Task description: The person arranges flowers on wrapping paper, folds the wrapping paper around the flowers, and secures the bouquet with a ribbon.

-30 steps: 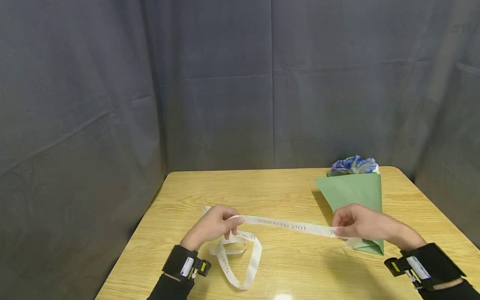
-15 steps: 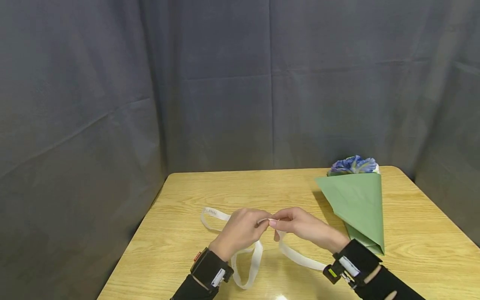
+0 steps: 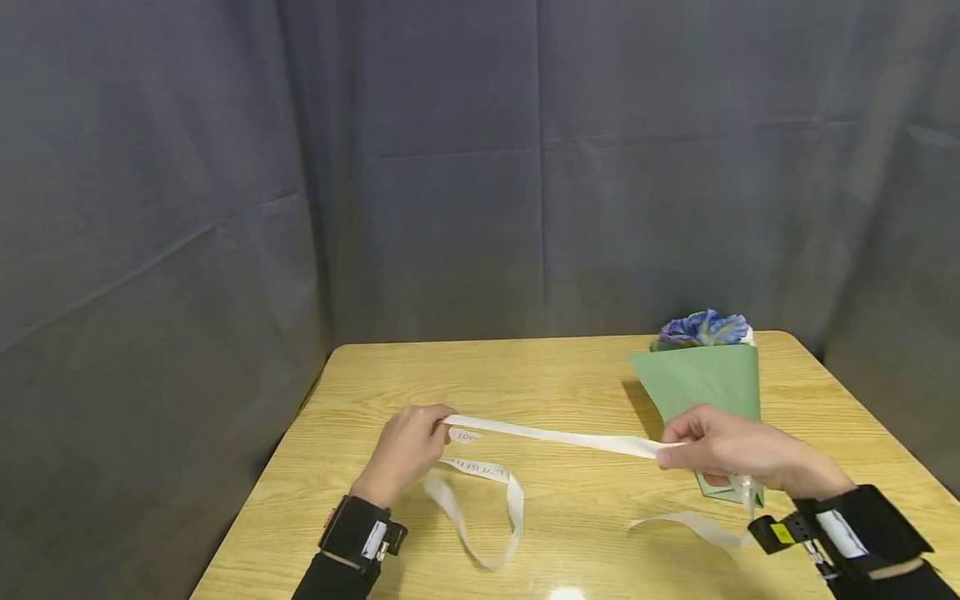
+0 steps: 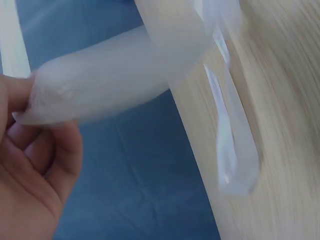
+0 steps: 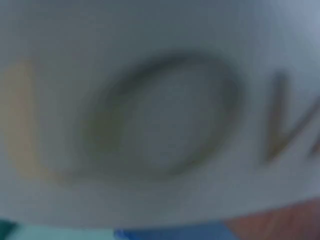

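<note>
A white ribbon [image 3: 555,435] with dark printed lettering stretches between both hands above the table. My left hand [image 3: 405,450] pinches it between thumb and fingers, and in the left wrist view the same pinch shows at the ribbon [image 4: 105,75], which blurs. At the other end of the taut span my right hand [image 3: 738,450] pinches the ribbon. A loose tail hangs below the right wrist, and a length loops on the table under the left hand. The right wrist view is filled by a blurred close stretch of ribbon [image 5: 165,200] with large letters.
Behind the right hand lies a bouquet with a blue-purple flower [image 3: 705,328] in green wrapping paper [image 3: 693,383], its lower part partly hidden. The wooden table [image 3: 450,375] has grey curtains [image 3: 435,208] behind and at both sides.
The hands went from wide apart to meeting at the middle, then apart again with a new span of ribbon between them. A loose tail of ribbon now hangs at the right wrist.
</note>
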A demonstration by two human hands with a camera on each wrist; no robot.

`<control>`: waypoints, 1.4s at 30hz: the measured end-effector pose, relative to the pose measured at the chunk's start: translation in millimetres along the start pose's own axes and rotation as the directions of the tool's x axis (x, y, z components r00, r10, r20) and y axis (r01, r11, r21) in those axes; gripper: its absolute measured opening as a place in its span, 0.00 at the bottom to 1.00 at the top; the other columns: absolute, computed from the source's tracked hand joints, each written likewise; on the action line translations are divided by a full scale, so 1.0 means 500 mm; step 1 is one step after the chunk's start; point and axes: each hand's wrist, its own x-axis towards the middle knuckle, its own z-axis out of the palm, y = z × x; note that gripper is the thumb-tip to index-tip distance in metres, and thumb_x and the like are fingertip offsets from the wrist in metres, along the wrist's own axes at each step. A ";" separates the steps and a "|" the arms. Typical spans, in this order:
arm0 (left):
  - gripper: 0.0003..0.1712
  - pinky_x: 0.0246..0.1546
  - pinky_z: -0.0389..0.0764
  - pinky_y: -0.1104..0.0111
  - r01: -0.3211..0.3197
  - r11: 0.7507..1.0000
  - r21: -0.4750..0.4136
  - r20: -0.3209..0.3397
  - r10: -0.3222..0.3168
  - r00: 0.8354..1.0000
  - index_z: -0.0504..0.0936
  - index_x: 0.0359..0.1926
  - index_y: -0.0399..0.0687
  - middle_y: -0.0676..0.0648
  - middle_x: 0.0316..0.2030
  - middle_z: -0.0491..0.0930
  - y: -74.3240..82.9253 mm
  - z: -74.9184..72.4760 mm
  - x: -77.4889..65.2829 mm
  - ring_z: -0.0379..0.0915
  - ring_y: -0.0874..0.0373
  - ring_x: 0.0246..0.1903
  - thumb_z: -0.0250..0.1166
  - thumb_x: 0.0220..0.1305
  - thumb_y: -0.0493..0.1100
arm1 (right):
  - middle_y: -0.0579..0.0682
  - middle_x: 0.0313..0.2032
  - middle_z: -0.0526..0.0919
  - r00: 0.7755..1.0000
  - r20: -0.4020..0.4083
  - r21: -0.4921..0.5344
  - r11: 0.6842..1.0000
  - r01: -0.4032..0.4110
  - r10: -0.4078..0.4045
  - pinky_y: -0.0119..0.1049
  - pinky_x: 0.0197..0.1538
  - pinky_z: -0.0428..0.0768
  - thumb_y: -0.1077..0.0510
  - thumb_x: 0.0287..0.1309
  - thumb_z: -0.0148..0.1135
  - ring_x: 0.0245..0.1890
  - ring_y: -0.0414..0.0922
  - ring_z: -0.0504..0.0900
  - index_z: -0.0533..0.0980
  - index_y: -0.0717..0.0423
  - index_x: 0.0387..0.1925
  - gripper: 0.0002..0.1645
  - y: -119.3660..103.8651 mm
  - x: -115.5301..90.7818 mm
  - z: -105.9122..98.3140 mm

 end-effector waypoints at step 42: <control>0.06 0.47 0.84 0.59 0.438 0.396 -0.807 0.564 0.295 0.772 0.74 0.39 0.41 0.48 0.31 0.78 0.111 0.082 0.028 0.80 0.58 0.32 0.61 0.73 0.40 | 0.49 0.22 0.76 0.988 -0.051 0.113 0.983 0.148 -0.143 0.49 0.50 0.80 0.54 0.69 0.63 0.26 0.44 0.78 0.78 0.68 0.41 0.17 0.012 0.151 0.130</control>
